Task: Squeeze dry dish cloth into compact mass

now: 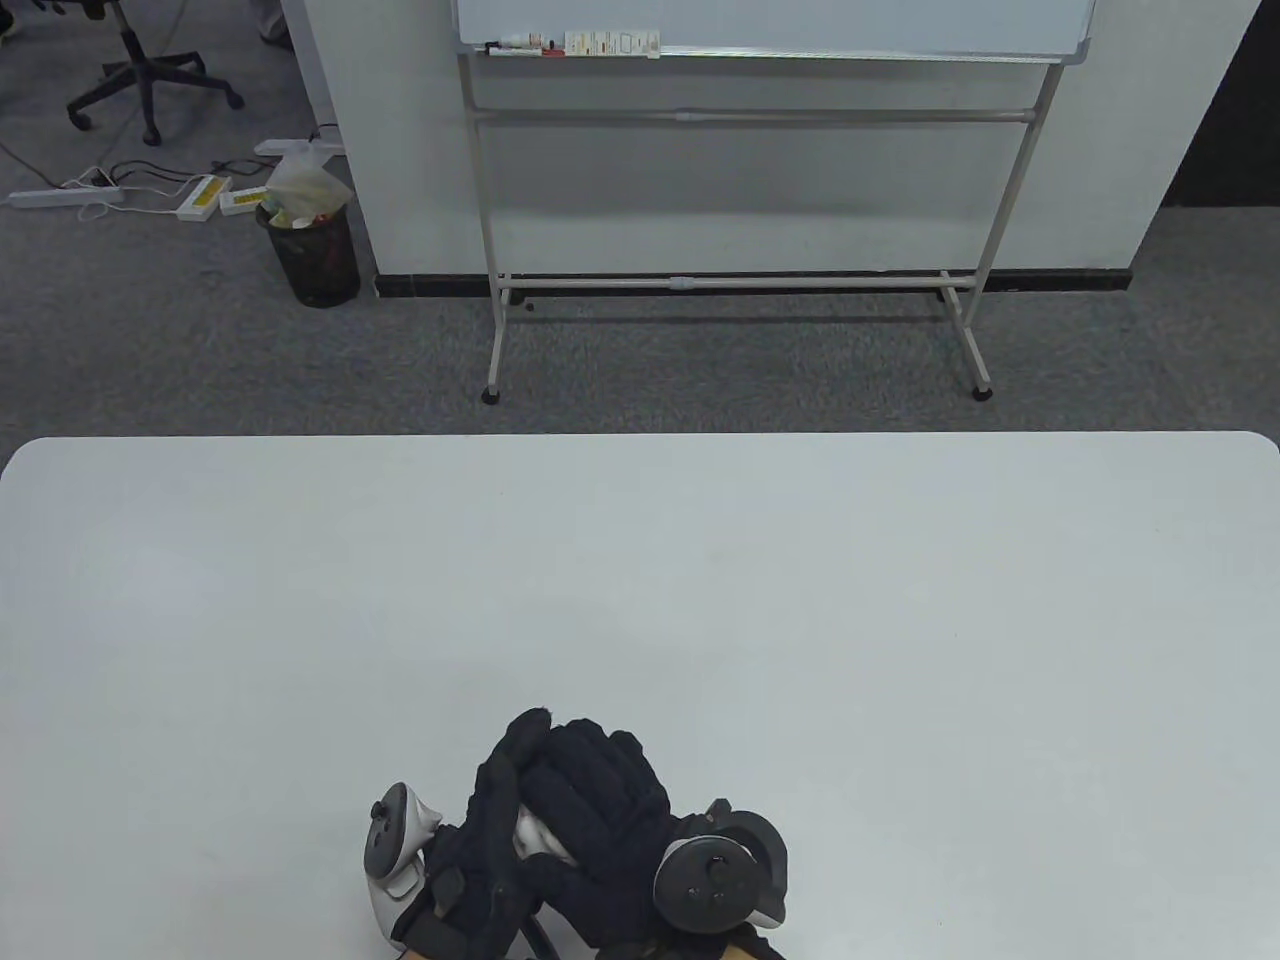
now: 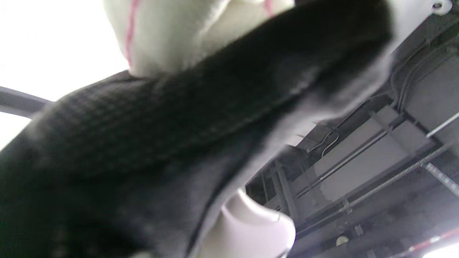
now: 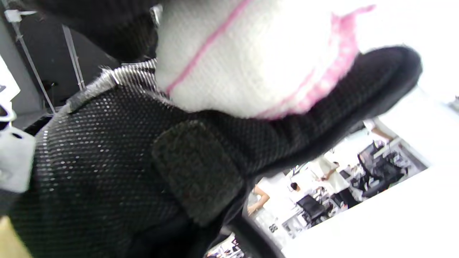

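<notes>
Both hands at the near table (image 1: 640, 600) edge: right hand (image 1: 600, 810) cupped over the top, left hand (image 1: 490, 830) wrapped from the left, fingers of both curled tight and pressed together around the cloth (image 1: 535, 838). White cloth with pink stripes sits balled between the palms, mostly hidden; no long axis readable. Squeeze looks well along.

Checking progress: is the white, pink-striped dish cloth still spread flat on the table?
No, the white pink-striped dish cloth is bunched between both black-gloved hands.
</notes>
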Demonstrator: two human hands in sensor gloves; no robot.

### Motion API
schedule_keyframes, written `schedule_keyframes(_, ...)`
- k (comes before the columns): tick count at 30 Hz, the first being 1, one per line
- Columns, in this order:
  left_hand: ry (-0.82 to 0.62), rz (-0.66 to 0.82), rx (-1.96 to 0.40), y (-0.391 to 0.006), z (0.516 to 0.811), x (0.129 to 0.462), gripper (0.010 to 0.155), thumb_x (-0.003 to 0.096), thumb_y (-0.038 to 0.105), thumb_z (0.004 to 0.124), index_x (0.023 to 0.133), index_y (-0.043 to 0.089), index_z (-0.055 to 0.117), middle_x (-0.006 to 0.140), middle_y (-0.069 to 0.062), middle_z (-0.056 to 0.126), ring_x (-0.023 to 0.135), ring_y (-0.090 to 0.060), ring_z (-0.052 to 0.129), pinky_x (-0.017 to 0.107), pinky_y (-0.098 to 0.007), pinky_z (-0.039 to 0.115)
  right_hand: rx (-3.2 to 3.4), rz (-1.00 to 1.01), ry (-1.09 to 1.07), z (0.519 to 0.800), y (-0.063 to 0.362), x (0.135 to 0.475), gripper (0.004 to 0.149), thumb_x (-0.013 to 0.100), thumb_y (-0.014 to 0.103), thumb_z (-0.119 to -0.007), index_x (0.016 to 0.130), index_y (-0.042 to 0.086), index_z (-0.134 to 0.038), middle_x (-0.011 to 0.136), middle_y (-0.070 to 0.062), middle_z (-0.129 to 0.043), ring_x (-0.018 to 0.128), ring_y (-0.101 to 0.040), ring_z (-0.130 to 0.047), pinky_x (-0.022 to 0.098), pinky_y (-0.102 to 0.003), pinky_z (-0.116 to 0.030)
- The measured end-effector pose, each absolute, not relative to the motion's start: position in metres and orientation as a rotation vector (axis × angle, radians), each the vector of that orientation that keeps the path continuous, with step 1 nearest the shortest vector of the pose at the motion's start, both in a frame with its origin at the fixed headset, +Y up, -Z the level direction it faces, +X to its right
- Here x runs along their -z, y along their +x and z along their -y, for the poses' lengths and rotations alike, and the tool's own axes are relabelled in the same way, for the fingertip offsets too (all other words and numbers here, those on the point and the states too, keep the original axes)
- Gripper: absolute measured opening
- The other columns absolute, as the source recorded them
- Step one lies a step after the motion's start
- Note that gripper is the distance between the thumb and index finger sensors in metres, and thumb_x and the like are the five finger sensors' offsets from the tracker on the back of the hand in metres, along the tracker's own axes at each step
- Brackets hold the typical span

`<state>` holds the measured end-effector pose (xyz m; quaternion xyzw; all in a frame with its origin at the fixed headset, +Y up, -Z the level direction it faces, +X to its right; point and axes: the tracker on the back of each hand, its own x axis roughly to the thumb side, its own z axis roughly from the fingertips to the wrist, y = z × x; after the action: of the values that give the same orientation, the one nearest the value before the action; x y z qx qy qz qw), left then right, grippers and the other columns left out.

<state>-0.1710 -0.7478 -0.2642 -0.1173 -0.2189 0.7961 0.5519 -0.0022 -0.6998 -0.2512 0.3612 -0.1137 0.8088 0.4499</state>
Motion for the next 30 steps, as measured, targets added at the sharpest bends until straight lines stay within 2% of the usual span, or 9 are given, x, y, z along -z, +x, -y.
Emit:
schedule_keyframes(5, -0.331, 0.543, -1.8, -0.16, 0.746, 0.26, 0.076, 0.0571, 0.066, 0.046, 0.11, 0.022, 0.014, 0.112, -0.022, 0.007, 0.098, -0.059, 0.024, 0.071, -0.063, 0.044, -1.931, 0.198, 0.835, 0.702, 0.001, 0.256, 0.081, 0.044, 0.07, -0.05, 0.107, 0.028, -0.023, 0.114, -0.002, -0.012, 0.109, -0.03, -0.003, 0.07, -0.06, -0.003)
schedule_keyframes(7, -0.327, 0.55, -1.752, -0.157, 0.743, 0.26, 0.076, 0.0569, 0.066, 0.05, 0.109, 0.018, 0.022, 0.112, -0.023, 0.021, 0.096, -0.058, 0.037, 0.069, -0.063, 0.05, -1.934, 0.173, 0.827, 0.703, 0.005, 0.256, 0.082, 0.043, 0.072, -0.047, 0.107, 0.029, -0.019, 0.114, -0.001, -0.01, 0.109, -0.029, 0.0, 0.069, -0.059, -0.002)
schedule_keyframes(10, -0.223, 0.511, -1.649, -0.158, 0.736, 0.261, 0.07, 0.0569, 0.064, 0.055, 0.102, 0.013, 0.04, 0.103, -0.021, 0.051, 0.088, -0.048, 0.066, 0.061, -0.058, 0.067, -1.898, 0.147, 0.808, 0.704, 0.008, 0.256, 0.083, 0.043, 0.072, -0.048, 0.107, 0.028, -0.018, 0.113, -0.001, -0.008, 0.108, -0.029, 0.001, 0.069, -0.059, -0.001)
schedule_keyframes(16, -0.1, 0.444, -1.611, -0.172, 0.729, 0.262, 0.052, 0.0576, 0.054, 0.062, 0.09, 0.013, 0.059, 0.086, -0.012, 0.073, 0.071, -0.038, 0.084, 0.05, -0.05, 0.078, -1.814, 0.103, 0.771, 0.704, 0.001, 0.255, 0.082, 0.047, 0.069, -0.052, 0.108, 0.023, -0.022, 0.114, -0.005, -0.015, 0.11, -0.036, -0.016, 0.071, -0.063, -0.011)
schedule_keyframes(22, 0.077, 0.382, -1.465, -0.183, 0.717, 0.258, 0.046, 0.0576, 0.049, 0.064, 0.09, 0.017, 0.064, 0.084, -0.009, 0.075, 0.07, -0.035, 0.085, 0.05, -0.05, 0.078, -1.675, 0.036, 0.607, 0.71, 0.005, 0.26, 0.084, 0.049, 0.067, -0.058, 0.106, 0.022, -0.015, 0.112, -0.01, -0.013, 0.108, -0.043, -0.024, 0.071, -0.066, -0.018)
schedule_keyframes(25, 0.074, 0.475, -1.433, -0.178, 0.71, 0.255, 0.045, 0.058, 0.046, 0.063, 0.092, 0.017, 0.063, 0.087, -0.009, 0.073, 0.073, -0.036, 0.083, 0.052, -0.051, 0.076, -1.546, -0.107, 0.494, 0.721, 0.013, 0.268, 0.084, 0.049, 0.066, -0.06, 0.106, 0.022, -0.016, 0.11, -0.013, -0.01, 0.106, -0.047, -0.024, 0.07, -0.067, -0.021)
schedule_keyframes(27, 0.085, 0.506, -1.411, -0.172, 0.709, 0.253, 0.045, 0.0577, 0.042, 0.062, 0.095, 0.018, 0.059, 0.09, -0.011, 0.071, 0.076, -0.038, 0.081, 0.054, -0.052, 0.075, -1.464, -0.19, 0.508, 0.728, 0.011, 0.269, 0.086, 0.049, 0.067, -0.059, 0.105, 0.023, -0.011, 0.107, -0.016, -0.002, 0.101, -0.057, -0.023, 0.068, -0.071, -0.036)
schedule_keyframes(29, 0.125, 0.514, -1.372, -0.169, 0.709, 0.252, 0.047, 0.0572, 0.038, 0.059, 0.1, 0.02, 0.051, 0.096, -0.012, 0.066, 0.083, -0.04, 0.077, 0.057, -0.051, 0.074, -1.454, -0.214, 0.493, 0.732, 0.01, 0.268, 0.085, 0.049, 0.067, -0.057, 0.104, 0.023, -0.009, 0.106, -0.019, -0.004, 0.099, -0.06, -0.029, 0.065, -0.071, -0.046)
schedule_keyframes(30, 0.114, 0.528, -1.377, -0.168, 0.709, 0.253, 0.049, 0.0573, 0.037, 0.058, 0.102, 0.02, 0.046, 0.1, -0.013, 0.059, 0.09, -0.042, 0.068, 0.061, -0.053, 0.069, -1.448, -0.223, 0.496, 0.733, 0.009, 0.268, 0.085, 0.049, 0.067, -0.056, 0.103, 0.023, -0.008, 0.106, -0.02, -0.003, 0.099, -0.06, -0.03, 0.065, -0.071, -0.048)
